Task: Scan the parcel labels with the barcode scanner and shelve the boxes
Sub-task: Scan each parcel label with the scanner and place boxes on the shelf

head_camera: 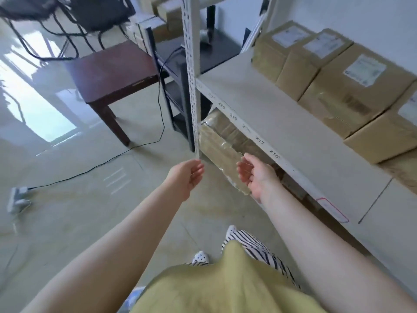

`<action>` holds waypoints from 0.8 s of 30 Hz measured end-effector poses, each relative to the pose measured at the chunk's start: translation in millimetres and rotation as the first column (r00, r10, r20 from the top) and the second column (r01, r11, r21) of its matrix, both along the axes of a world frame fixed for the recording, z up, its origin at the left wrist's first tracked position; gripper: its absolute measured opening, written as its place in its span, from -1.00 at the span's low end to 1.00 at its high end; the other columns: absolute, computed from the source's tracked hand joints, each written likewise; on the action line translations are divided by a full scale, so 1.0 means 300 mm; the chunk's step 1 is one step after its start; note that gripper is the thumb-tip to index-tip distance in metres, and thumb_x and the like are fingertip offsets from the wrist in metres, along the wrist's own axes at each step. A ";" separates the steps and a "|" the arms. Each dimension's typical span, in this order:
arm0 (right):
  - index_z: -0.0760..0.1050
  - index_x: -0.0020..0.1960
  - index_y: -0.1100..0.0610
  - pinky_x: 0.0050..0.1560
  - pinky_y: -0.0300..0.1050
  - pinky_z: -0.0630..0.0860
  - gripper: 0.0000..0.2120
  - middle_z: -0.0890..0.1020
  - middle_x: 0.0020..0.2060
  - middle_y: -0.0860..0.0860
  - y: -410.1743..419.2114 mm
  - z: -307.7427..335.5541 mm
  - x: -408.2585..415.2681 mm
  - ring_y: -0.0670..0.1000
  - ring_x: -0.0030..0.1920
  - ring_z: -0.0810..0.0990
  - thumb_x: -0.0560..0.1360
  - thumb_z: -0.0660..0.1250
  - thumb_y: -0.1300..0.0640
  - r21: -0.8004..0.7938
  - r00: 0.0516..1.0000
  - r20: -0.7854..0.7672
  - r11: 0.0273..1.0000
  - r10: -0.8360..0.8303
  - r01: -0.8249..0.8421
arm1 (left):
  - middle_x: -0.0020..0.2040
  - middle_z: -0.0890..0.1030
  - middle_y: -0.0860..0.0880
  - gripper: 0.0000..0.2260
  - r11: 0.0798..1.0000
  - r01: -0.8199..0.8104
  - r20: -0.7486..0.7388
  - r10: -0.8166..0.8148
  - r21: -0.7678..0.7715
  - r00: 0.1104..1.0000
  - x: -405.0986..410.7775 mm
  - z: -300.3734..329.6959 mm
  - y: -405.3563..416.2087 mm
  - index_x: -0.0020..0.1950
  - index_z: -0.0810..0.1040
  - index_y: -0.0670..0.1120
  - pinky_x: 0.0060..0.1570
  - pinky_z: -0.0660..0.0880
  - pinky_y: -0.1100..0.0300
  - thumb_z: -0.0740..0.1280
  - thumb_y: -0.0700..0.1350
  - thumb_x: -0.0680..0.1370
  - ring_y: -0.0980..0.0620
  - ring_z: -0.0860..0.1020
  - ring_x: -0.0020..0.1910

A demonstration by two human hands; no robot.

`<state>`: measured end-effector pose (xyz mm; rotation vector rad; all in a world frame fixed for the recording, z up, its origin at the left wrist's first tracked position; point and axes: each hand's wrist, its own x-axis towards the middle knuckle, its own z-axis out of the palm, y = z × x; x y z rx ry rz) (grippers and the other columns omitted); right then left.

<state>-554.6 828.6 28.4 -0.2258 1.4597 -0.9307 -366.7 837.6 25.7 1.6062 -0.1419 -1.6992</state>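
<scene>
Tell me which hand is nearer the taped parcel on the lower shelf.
Right. The right hand is held open directly in front of the taped parcel, overlapping its near edge in view. The left hand hovers over the floor, left of it, beside the shelf upright.

Daylight poured in from the left and glared hard off the glossy floor [45,114]. Whole shot was a bit soft, the far corner smeary, and edges bent like a fisheye.

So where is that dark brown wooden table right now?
The dark brown wooden table stands on the floor at the upper left of the head view, just left of the white perforated shelf post and beyond both hands.
</scene>
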 end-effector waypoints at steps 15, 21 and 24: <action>0.56 -0.05 0.15 -0.21 -0.21 0.50 -0.90 0.64 -0.29 0.01 -0.810 -0.080 0.589 -0.04 -0.31 0.57 0.57 0.37 0.12 0.090 0.950 -0.015 0.947 0.311 -0.308 | -0.15 0.64 -0.02 -0.97 0.999 -0.018 0.054 0.016 0.034 0.998 0.481 -0.075 -0.740 0.03 0.57 -0.12 -0.21 0.55 0.28 0.36 -0.18 0.64 0.10 0.60 -0.21; 0.57 -0.01 0.14 -0.12 -0.19 0.52 -0.91 0.66 -0.21 0.03 -1.152 -0.028 0.839 -0.04 -0.25 0.59 0.58 0.36 0.11 0.060 0.927 -0.029 0.927 0.373 -0.371 | -0.17 0.62 -0.03 -0.97 0.989 -0.138 0.082 0.133 0.061 0.988 0.742 -0.083 -1.031 0.00 0.58 -0.14 -0.24 0.53 0.29 0.40 -0.19 0.61 0.09 0.59 -0.24; 0.58 0.00 0.13 -0.08 -0.18 0.54 -0.89 0.67 -0.19 0.03 -1.264 -0.031 0.906 -0.02 -0.23 0.61 0.58 0.36 0.08 0.062 0.937 -0.007 0.935 0.349 -0.348 | -0.21 0.58 -0.06 -0.94 0.985 -0.146 0.098 0.137 0.090 0.986 0.823 -0.103 -1.141 -0.05 0.56 -0.17 -0.32 0.54 0.30 0.39 -0.21 0.61 0.07 0.56 -0.27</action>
